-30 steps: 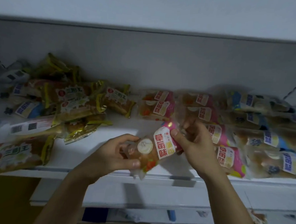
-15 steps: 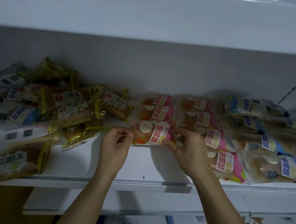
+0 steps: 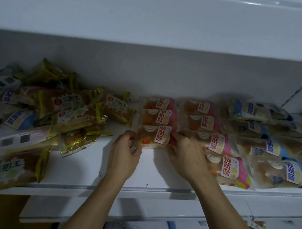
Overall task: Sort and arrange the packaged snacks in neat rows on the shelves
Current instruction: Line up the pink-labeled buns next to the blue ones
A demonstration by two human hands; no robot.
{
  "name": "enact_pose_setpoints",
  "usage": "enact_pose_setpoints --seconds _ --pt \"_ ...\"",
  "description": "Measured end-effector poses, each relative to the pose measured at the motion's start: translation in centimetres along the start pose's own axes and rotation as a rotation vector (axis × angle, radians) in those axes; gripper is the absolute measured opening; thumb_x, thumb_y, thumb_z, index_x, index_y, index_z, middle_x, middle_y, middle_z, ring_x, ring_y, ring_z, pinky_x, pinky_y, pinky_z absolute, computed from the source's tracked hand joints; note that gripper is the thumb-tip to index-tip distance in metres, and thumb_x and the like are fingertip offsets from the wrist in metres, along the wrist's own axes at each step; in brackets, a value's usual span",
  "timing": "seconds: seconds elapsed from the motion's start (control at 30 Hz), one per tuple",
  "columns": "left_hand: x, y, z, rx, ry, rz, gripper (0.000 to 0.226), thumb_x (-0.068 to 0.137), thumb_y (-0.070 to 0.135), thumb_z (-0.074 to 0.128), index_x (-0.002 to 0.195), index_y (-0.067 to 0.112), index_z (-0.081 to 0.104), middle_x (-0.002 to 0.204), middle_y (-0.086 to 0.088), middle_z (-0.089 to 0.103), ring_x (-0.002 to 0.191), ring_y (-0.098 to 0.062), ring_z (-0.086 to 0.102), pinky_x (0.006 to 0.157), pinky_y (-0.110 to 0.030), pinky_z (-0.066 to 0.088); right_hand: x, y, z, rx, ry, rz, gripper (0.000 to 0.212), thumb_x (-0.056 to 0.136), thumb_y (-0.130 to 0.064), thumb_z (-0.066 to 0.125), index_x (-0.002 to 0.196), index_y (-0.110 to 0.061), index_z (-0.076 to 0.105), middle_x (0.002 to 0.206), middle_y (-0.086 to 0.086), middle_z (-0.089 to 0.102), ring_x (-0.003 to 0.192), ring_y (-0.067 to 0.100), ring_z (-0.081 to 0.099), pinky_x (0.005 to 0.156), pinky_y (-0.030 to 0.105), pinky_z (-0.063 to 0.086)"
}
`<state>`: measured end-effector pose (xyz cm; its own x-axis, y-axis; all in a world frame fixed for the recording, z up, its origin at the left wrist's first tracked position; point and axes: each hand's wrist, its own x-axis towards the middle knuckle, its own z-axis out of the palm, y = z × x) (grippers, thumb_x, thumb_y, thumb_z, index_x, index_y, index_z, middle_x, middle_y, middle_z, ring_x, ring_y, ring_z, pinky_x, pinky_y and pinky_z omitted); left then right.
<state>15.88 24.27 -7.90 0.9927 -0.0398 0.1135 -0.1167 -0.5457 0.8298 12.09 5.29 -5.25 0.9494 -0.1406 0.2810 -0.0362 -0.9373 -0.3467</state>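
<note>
A pink strawberry bread packet [image 3: 154, 136] lies flat on the white shelf [image 3: 95, 164], third in a column behind which two like packets [image 3: 157, 113] sit. My left hand [image 3: 123, 155] pinches its left end and my right hand [image 3: 186, 156] grips its right end. To the right runs a second pink column [image 3: 217, 144], then blue blueberry packets [image 3: 271, 148] in columns.
A loose heap of gold-edged sandwich packets [image 3: 73, 113] with a few blue ones [image 3: 18, 119] fills the shelf's left side. The shelf above [image 3: 151, 23] overhangs. A lower shelf [image 3: 141, 213] lies beneath, with a blue tag [image 3: 171, 225] at its front.
Both hands carried the pink packet from above the shelf's front edge back onto the shelf and set it flat behind, at the front of the left pink column.
</note>
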Motion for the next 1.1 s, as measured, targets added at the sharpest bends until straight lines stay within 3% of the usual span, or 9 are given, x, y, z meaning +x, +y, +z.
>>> enact_pose_setpoints --seconds 0.1,0.17,0.23,0.33,0.43,0.57,0.73,0.83,1.1 --pt "0.0 0.3 -0.3 0.099 0.007 0.05 0.03 0.09 0.027 0.077 0.117 0.024 0.064 0.113 0.002 0.067 0.092 -0.008 0.057 0.075 -0.016 0.046 -0.4 -0.1 0.2 -0.03 0.024 0.021 0.03 0.089 -0.017 0.062 0.119 -0.018 0.068 0.111 0.008 0.068 0.101 0.03 0.06 0.089 0.043 0.051" --pt "-0.5 0.7 -1.2 0.131 0.014 0.072 0.035 0.091 0.027 0.076 0.123 0.023 0.062 0.117 0.007 0.061 0.098 -0.005 0.054 0.076 -0.01 0.043 -1.0 -0.4 0.1 0.042 0.069 0.042 0.038 0.09 -0.014 0.062 0.128 -0.021 0.061 0.122 0.006 0.064 0.11 0.027 0.056 0.097 0.047 0.049" --pt "-1.3 0.9 -2.9 0.12 0.063 0.096 0.034 0.091 0.024 0.075 0.122 0.024 0.061 0.115 0.01 0.055 0.099 -0.005 0.053 0.071 -0.004 0.039 -1.5 -1.4 -0.2 0.149 0.125 0.043 0.041 0.091 -0.014 0.063 0.13 -0.024 0.057 0.128 0.002 0.061 0.114 0.023 0.054 0.097 0.044 0.05" --pt "-2.1 0.4 -7.2 0.107 0.204 0.193 0.023 0.091 0.016 0.072 0.107 0.03 0.063 0.105 0.013 0.057 0.092 -0.002 0.056 0.07 -0.013 0.043 -1.6 -4.7 -0.1 0.303 0.184 -0.053 0.04 0.087 -0.013 0.069 0.124 -0.025 0.062 0.122 -0.001 0.063 0.112 0.019 0.053 0.09 0.033 0.046" --pt "-2.5 -0.8 -13.0 0.215 0.395 0.264 0.016 0.092 0.008 0.062 0.1 0.02 0.069 0.099 0.013 0.061 0.083 -0.001 0.055 0.072 -0.006 0.041 -1.1 -9.9 1.3 0.478 0.091 -0.221 0.036 0.089 -0.016 0.067 0.123 -0.026 0.062 0.12 -0.003 0.062 0.112 0.017 0.055 0.091 0.029 0.045" --pt "-4.1 -3.8 -20.1 0.263 0.632 0.186 0.025 0.086 0.015 0.055 0.109 0.017 0.065 0.104 0.007 0.057 0.095 -0.014 0.055 0.075 -0.03 0.043 0.4 -18.4 3.4 0.615 -0.074 -0.487 0.04 0.089 -0.011 0.064 0.126 -0.023 0.061 0.124 -0.004 0.06 0.113 0.014 0.055 0.093 0.025 0.045" --pt "-6.6 -9.7 -23.9 0.427 0.434 -0.047 0.065 0.079 0.065 0.052 0.137 0.036 0.046 0.132 0.003 0.05 0.127 -0.028 0.047 0.096 -0.054 0.043 3.7 -27.8 6.7 0.336 -0.363 -0.727 0.063 0.083 -0.009 0.066 0.143 -0.02 0.048 0.138 0.005 0.052 0.121 0.026 0.054 0.098 0.041 0.05" --pt "-7.2 -13.4 -23.5 0.541 0.256 -0.116 0.09 0.072 0.088 0.049 0.146 0.038 0.041 0.152 0.004 0.039 0.142 -0.024 0.035 0.103 -0.055 0.037 5.7 -30.8 9.1 0.032 -0.556 -0.788 0.076 0.086 -0.01 0.067 0.151 -0.031 0.034 0.145 0.009 0.046 0.128 0.032 0.049 0.101 0.046 0.048" --pt "-4.5 -17.2 -23.2 0.519 0.451 -0.013 0.058 0.08 0.045 0.081 0.13 0.033 0.054 0.144 0.002 0.048 0.136 -0.025 0.04 0.099 -0.056 0.035 9.1 -30.5 11.8 0.081 -0.441 -0.647 0.072 0.092 -0.024 0.067 0.152 -0.037 0.028 0.14 0.006 0.054 0.12 0.029 0.059 0.095 0.042 0.054"
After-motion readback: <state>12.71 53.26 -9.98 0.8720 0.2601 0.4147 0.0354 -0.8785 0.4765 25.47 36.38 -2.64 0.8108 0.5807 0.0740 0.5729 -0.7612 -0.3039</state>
